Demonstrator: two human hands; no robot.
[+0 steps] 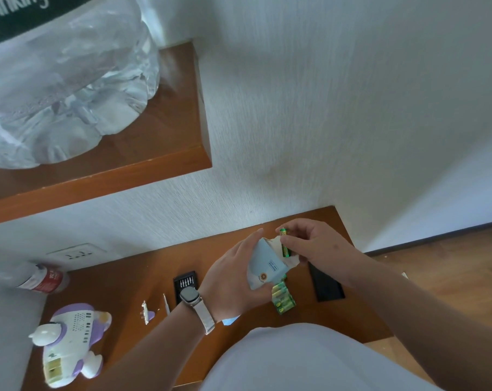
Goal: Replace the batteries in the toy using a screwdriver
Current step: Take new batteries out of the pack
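Both hands above your desk's (132,280) far corner, left hand (233,280) gripping a blue carton (266,263), right hand (309,244) pinching a green battery (285,251).

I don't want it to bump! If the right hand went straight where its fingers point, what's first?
Probably the pale blue box that the left hand holds: the right hand, pinching a green battery, points at its open top. Depth is hard to judge.

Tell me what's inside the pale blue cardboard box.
A green cylindrical battery pokes from the pale blue cardboard box's torn top, pinched by the right hand. Its walls hide anything deeper.
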